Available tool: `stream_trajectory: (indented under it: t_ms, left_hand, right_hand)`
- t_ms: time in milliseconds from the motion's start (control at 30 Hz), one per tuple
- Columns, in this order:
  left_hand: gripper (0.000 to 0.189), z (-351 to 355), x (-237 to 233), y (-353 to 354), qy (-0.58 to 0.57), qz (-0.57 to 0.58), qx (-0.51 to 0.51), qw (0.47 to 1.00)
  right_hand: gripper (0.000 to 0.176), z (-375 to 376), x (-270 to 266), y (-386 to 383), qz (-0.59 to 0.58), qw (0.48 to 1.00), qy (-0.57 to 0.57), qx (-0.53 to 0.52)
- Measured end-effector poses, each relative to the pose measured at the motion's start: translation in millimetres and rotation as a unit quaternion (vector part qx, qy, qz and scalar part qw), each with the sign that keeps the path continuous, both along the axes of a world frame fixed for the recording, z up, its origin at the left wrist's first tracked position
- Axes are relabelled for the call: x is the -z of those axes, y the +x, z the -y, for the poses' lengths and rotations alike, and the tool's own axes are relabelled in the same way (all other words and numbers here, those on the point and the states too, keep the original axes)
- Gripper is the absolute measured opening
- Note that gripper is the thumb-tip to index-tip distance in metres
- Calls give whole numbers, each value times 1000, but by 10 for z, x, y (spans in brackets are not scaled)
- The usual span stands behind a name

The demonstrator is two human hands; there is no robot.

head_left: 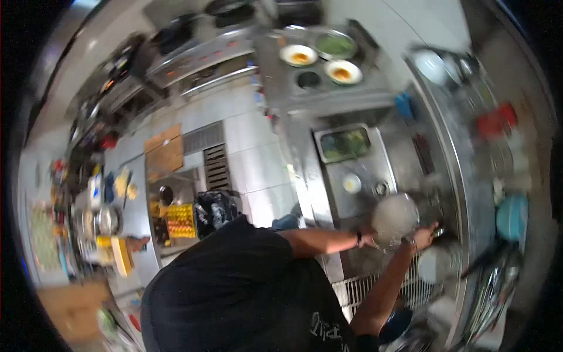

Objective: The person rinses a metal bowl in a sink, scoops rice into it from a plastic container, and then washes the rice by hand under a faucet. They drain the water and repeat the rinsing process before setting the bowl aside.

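A large round whitish bowl [396, 218] is held over the sink's near end. At its lower left edge is my left hand [366, 239], with the fingers closed on the rim. Just past the bowl's lower right side, my right hand [423, 236] has its fingers curled by a small shiny metal piece [438, 232]; blur leaves me unable to tell what it grips. Farther along the steel sink [381, 155] lie a small white dish [352, 183] and a rectangular metal tray [345, 145] with green leaves.
Two white bowls [299, 56] with orange contents and a plate of greens [335, 44] stand on the counter beyond the sink. A wire rack [358, 291] lies nearby. To the right, a shelf carries a red container [497, 120] and a blue bowl [512, 217]. Egg trays [181, 221] sit behind me.
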State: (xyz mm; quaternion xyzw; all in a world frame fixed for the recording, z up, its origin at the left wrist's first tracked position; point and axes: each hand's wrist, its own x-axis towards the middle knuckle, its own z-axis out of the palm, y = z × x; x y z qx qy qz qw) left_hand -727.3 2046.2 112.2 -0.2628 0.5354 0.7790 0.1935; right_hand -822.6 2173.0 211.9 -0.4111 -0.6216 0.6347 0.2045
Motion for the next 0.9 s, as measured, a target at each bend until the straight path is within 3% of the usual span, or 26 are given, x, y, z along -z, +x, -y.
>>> stream_trajectory:
  t_ms: [100,200,267,333,400,467,500,567,600,667,733,767,800,867,900]
  left_hand:
    - [44,131,-233,-14,55,43,-9,998]
    - [47,287,-392,-17,91,86,-20,992]
    - [55,487,-149,-53,132,99,-12,986]
    - [58,579,-36,-44,144,101,22,984]
    - [59,599,-390,21,99,7,-1,995]
    - [59,693,-595,68,69,18,40,997]
    - [60,743,-632,92,47,24,60,997]
    - [61,854,-622,147,40,23,88,995]
    - [62,901,-615,180,38,21,105,994]
    - [61,1019,-234,226,20,-18,109,994]
    - [60,1090,-147,279,2,-60,101,993]
    - [58,1101,-197,324,15,-50,92,994]
    - [56,1118,-248,353,27,-41,82,995]
    - [56,1114,-436,404,18,-33,76,996]
    - [55,1097,-496,418,14,-24,82,996]
  right_hand:
    - [27,-545,6,181,-10,993,-48,105]
    - [36,-1120,543,191,-61,990,129,-9]
    - [38,-1345,957,288,85,963,221,-128]
    - [39,-1573,1956,276,-51,895,345,-278]
    - [42,-1489,2227,561,-70,773,512,-369]
    - [44,-890,1717,840,126,717,581,-365]
    - [38,-694,1525,871,223,752,493,-376]
    - [33,-672,1754,879,314,777,392,-379]
    - [35,-738,2295,891,199,857,317,-354]
    - [36,-709,2538,929,77,915,232,-322]
    - [39,-652,2380,902,201,875,152,-413]
    - [39,-618,2382,872,198,872,151,-422]
    - [43,-607,2373,835,165,880,130,-425]
    - [55,-531,2298,789,32,915,-30,-400]
    - [55,-483,2234,786,32,911,-32,-410]
